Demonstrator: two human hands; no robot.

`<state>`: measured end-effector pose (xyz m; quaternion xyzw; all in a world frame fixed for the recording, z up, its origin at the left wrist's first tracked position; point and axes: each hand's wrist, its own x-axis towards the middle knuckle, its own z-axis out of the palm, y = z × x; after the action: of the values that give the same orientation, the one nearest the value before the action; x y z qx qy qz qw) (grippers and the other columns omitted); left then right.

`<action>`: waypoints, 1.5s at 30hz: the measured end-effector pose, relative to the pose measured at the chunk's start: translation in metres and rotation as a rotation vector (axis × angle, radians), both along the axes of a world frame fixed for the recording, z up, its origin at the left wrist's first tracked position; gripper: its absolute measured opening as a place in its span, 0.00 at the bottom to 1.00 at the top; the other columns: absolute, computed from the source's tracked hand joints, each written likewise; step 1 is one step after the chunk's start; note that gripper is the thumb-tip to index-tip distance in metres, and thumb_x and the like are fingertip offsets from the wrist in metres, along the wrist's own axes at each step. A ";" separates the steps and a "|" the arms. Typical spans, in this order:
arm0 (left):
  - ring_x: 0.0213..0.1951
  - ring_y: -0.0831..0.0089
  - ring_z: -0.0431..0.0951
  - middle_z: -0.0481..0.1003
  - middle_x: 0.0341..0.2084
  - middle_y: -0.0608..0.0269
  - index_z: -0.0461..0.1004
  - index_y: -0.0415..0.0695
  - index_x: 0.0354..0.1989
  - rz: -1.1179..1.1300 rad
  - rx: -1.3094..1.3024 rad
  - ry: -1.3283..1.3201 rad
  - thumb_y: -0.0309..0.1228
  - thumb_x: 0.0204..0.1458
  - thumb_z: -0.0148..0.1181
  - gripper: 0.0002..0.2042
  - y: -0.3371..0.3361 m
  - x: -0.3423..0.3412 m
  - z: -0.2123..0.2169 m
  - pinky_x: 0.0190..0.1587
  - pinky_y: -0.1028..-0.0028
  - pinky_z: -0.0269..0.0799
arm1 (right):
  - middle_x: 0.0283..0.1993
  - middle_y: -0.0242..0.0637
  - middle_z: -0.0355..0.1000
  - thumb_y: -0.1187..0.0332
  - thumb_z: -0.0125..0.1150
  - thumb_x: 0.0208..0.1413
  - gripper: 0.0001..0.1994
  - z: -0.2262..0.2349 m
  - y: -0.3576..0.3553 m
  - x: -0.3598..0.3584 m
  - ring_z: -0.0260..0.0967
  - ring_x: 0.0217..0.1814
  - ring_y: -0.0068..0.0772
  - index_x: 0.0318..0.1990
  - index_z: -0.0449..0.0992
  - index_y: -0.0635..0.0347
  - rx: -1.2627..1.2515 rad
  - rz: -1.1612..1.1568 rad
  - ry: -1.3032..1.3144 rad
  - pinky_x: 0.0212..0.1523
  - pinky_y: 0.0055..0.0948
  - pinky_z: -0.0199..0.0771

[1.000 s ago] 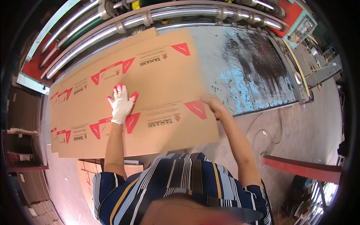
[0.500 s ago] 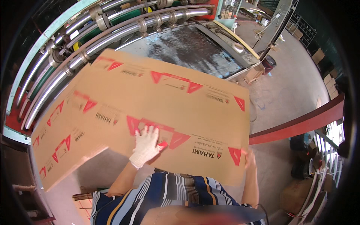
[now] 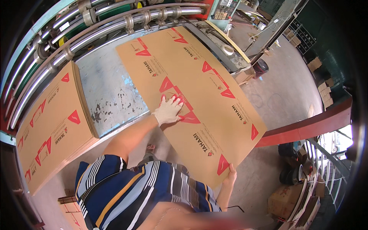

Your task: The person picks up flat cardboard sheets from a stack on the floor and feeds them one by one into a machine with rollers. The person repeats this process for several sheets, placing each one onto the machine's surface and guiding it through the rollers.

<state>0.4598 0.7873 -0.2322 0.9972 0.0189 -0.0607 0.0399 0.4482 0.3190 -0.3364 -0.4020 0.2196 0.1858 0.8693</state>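
Observation:
A large printed cardboard sheet (image 3: pixel 214 126), brown with red patches, slants across the metal table (image 3: pixel 107 92) and reaches out over its near edge. My left hand (image 3: pixel 168 111), in a whitish glove with red fingertips, lies on the middle of the sheet with its fingers spread. At the sheet's near right corner my bare right hand (image 3: pixel 230 176) grips the edge, thumb on top; its other fingers are hidden beneath. To the left, a stack of matching cardboard sheets (image 3: pixel 57 122) rests on the table, apart from this one.
Behind the table run the machine's metal rollers (image 3: pixel 76 46). A curved red beam (image 3: pixel 306 126) stands to the right of the sheet, close to its corner. Farther off are a dark bucket (image 3: pixel 261 68) and, at the lower right, a cardboard box (image 3: pixel 283 200).
The sheet has swung and shifted right, uncovering the stack and bare table on the left. Both hands have moved with it, the left one farther forward and the right one nearer me.

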 end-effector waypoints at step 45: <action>0.74 0.61 0.43 0.49 0.72 0.55 0.51 0.45 0.72 1.286 0.232 0.049 0.60 0.60 0.38 0.38 0.270 -0.366 0.064 0.68 0.37 0.26 | 0.41 0.45 0.77 0.64 0.58 0.63 0.16 0.100 0.505 -0.010 0.78 0.38 0.37 0.51 0.74 0.67 0.063 1.362 -0.175 0.38 0.34 0.81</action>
<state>0.0933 1.0574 -0.1684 0.7831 0.6190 -0.0450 -0.0402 0.4387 0.8238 -0.2368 -0.4386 -0.1588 0.6639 0.5845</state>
